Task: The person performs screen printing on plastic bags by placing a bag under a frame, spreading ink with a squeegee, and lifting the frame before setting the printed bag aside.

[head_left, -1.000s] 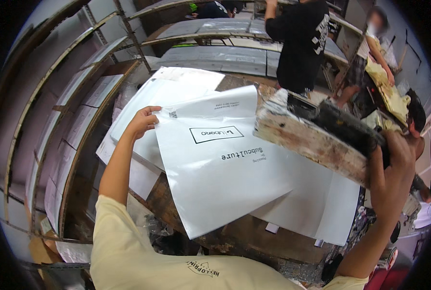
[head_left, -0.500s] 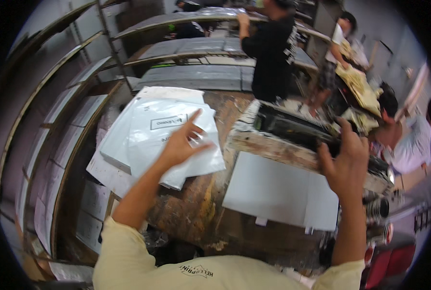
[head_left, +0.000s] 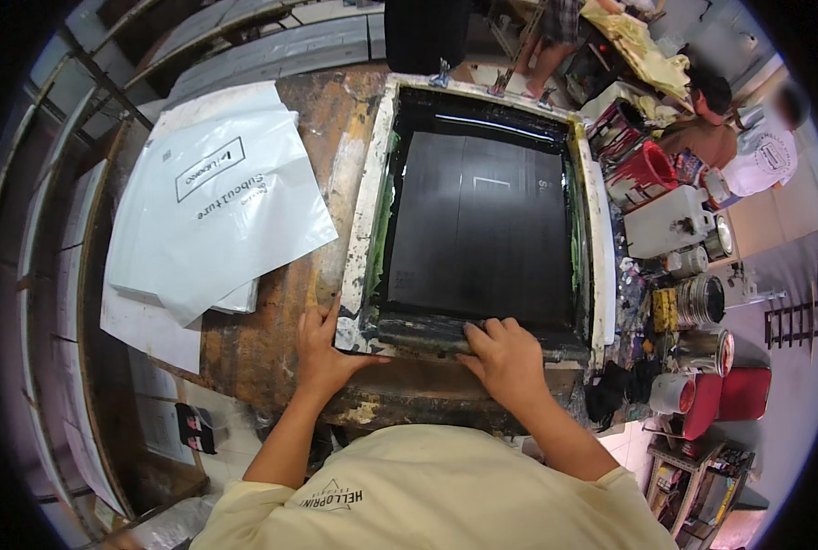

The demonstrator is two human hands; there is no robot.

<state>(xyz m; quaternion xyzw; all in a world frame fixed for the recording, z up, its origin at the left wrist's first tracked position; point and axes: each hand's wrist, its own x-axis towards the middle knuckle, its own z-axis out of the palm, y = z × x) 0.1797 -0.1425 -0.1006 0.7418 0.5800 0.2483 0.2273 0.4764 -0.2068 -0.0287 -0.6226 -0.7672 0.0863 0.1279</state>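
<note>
A screen printing frame (head_left: 365, 206) lies flat before me on the worn wooden table, with black ink coating its dark mesh (head_left: 491, 229). My left hand (head_left: 322, 353) grips the frame's near left corner, its fingers along the side and its thumb stretched along the front edge. A squeegee (head_left: 418, 335), smeared with black ink, lies across the mesh's near end. My right hand (head_left: 505, 362) is closed over it, fingers on the far side and thumb nearer me. To the left sits a stack of printed white plastic bags (head_left: 235, 211). Whatever lies beneath the screen is hidden.
Drying shelves (head_left: 88, 302) with pale sheets line the left side and back. Along the table's right edge stand ink cans (head_left: 697, 298), a white jug (head_left: 665, 223) and a red-stained bucket (head_left: 642, 174). Beyond are other people (head_left: 702, 119) and a red chair (head_left: 743, 392).
The raised screen has come down flat over the white sheet. My left hand has moved from above the bags to the frame's corner; my right hand has come down to the squeegee.
</note>
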